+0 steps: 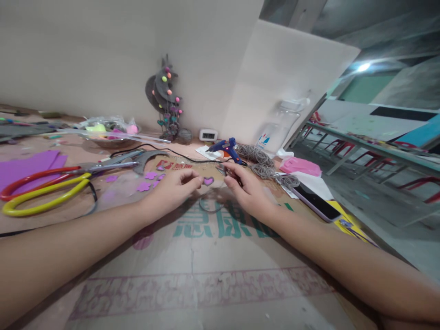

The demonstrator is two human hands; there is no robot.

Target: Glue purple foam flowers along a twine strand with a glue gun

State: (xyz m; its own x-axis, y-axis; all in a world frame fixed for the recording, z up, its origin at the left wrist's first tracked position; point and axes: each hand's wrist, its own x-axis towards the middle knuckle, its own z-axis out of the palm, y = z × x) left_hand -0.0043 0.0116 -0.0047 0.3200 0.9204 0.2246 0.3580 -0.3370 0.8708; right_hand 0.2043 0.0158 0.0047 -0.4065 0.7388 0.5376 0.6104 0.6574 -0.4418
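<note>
My left hand (184, 183) pinches a small purple heart (208, 181) with a dark grey border between thumb and fingertips. Across from it, my right hand (244, 185) has its thumb and fingers drawn together near a thin greyish thing, too blurred to name. Below and between both hands, a loop of grey cord (210, 211) hangs or lies over the cardboard (220, 256); which hand it runs to I cannot tell. Several purple flower cut-outs (144, 186) lie just left of my left hand.
Beyond my hands are a blue glue gun (227, 147), a small white clock (208, 134), a bundle of grey cord (256, 158) and a clear bottle (280, 126). Red-and-yellow-handled scissors (48, 192) lie left. At right is a phone (316, 201). A moon-shaped ornament (165, 91) stands against the white panel.
</note>
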